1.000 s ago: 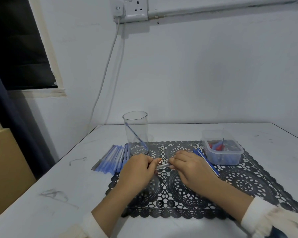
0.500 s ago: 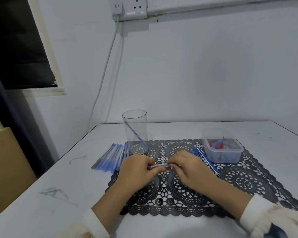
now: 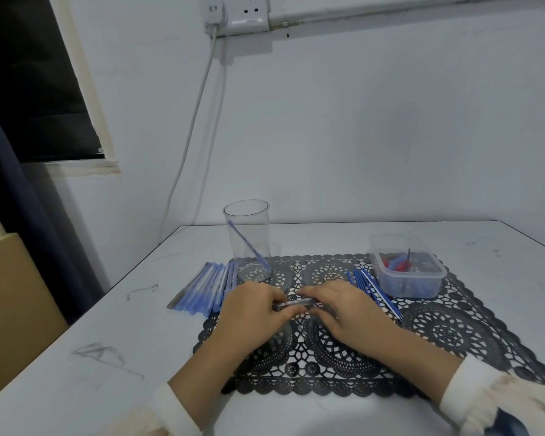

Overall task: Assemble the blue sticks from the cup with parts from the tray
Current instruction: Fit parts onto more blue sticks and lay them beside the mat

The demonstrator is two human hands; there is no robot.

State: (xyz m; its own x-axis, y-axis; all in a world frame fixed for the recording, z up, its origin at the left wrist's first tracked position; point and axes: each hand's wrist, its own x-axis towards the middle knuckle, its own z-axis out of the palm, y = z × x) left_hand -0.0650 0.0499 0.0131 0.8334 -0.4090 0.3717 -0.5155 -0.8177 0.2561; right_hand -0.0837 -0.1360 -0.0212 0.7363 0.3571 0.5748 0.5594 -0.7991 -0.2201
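Your hands closed in since a second ago: left hand (image 3: 252, 313), right hand (image 3: 346, 313) each pinch an end of the slim clear plastic barrel (image 3: 293, 303), just before the tall clear plastic cup (image 3: 247, 212). Keep ends aligned, push straight. One thin blue stick (image 3: 247, 243) leans in that cup.

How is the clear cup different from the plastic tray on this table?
The cup is tall and round; the tray is low and rectangular. The cup holds one leaning blue stick; the tray holds many small red and blue parts. Both are transparent.
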